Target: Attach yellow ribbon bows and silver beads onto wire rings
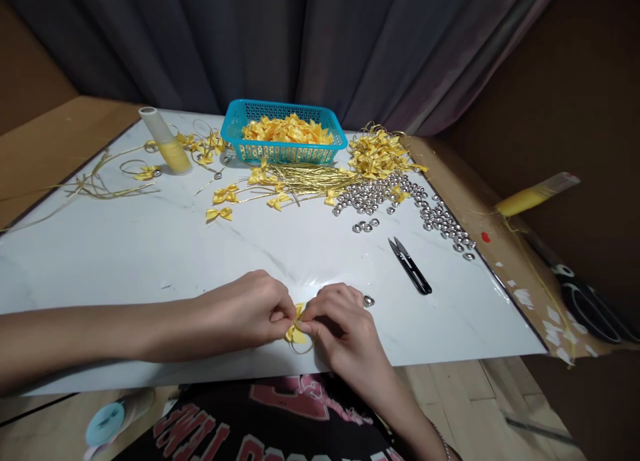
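Observation:
Near the table's front edge, my left hand (pixel 257 308) and my right hand (pixel 345 321) meet over a yellow ribbon bow (pixel 299 336). The fingers of both hands pinch it from either side, and a thin gold cord (pixel 301 352) loops out below it. Part of the bow is hidden by the fingertips. Just beyond my right knuckles lies a silver bead (pixel 369 301). Black thread snips (pixel 410 266) rest on the table to the right of my hands.
A blue basket (pixel 283 156) of yellow bows stands at the back. Before it lie gold cords (pixel 313 179), and to the right silver beads (pixel 367 196) and a bow pile (pixel 379 152). A yellow thread cone (pixel 173 151) stands left. Black scissors (pixel 593 308) are far right.

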The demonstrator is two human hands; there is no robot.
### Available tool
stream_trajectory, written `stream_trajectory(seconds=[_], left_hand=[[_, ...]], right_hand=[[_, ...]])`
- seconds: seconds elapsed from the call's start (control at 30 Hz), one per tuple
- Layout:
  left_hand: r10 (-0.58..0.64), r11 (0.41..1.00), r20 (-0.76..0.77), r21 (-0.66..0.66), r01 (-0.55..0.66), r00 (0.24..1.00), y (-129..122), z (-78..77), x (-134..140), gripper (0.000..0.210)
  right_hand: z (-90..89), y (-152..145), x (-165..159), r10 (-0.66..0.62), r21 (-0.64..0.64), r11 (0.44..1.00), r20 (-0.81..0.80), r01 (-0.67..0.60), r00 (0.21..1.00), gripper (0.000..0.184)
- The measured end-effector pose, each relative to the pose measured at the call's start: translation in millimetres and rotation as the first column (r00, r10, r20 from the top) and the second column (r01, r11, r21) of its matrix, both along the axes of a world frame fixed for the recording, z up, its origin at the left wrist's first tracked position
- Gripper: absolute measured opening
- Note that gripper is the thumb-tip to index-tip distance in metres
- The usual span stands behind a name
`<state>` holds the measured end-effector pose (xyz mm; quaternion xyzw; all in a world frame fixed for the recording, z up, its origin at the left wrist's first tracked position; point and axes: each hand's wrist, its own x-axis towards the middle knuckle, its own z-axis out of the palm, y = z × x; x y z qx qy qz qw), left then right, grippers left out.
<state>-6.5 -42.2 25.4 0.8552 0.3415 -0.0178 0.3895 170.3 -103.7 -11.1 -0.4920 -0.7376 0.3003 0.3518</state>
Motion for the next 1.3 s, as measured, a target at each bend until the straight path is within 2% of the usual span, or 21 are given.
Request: stream_trajectory(seconds=[0.33, 0.53, 0.73, 0.87, 1.03, 1.1, 1.23, 1.3], left_hand=[[0.020, 1.000, -0.018, -0.017, -0.021, 1.000, -0.8, -0.6, -0.7, 0.022], [0.039, 0.996, -0.030, -0.081, -0.041, 0.999, -0.5, 1.8, 0.4, 0.027], [0.043, 0.992, -0.018, -0.115, -0.045, 0.999, -0.2, 4.3, 0.0, 0.025], [-0.016, 0.998, 0.060, -0.066, 0.020, 0.998, 0.4, 2.8, -1.6, 0.018], [-0.053, 0.998, 0.049, -0.018, 0.054, 0.997, -1.4, 4.1, -2.0, 0.017], [-0.045, 0.999, 0.043, -0.014, 0.046, 0.998, -2.0, 4.9, -2.0, 0.015], [-0.040, 0.999, 0.033, -0.005, 0.040, 0.999, -1.8, 5.6, -2.7, 0.014], [-0.044, 0.999, 0.025, 0.001, 0.044, 0.999, -2.4, 5.0, -2.6, 0.013]], right_hand=[[-1.0, 2.6, -1.4, 0.010, 0.002, 1.000, 0.004, -0.010, 1.000, 0.015], [-0.3, -1.2, -4.1, 0.009, 0.062, 0.998, 0.036, -0.011, 0.999, 0.013], [1.4, -0.6, -1.6, 0.024, 0.014, 1.000, 0.010, -0.025, 1.000, 0.015], [4.8, 1.0, 10.7, -0.035, -0.050, 0.998, -0.040, 0.033, 0.999, 0.013], [8.9, -1.7, 21.5, -0.111, -0.006, 0.994, -0.023, 0.111, 0.994, 0.008], [10.8, -3.4, 19.9, -0.070, 0.004, 0.998, 0.023, 0.070, 0.997, 0.007], [12.8, -4.7, 11.0, 0.085, 0.031, 0.995, 0.146, -0.090, 0.986, 0.028], [11.7, -3.9, 7.1, 0.129, 0.037, 0.990, 0.190, -0.138, 0.973, 0.023]])
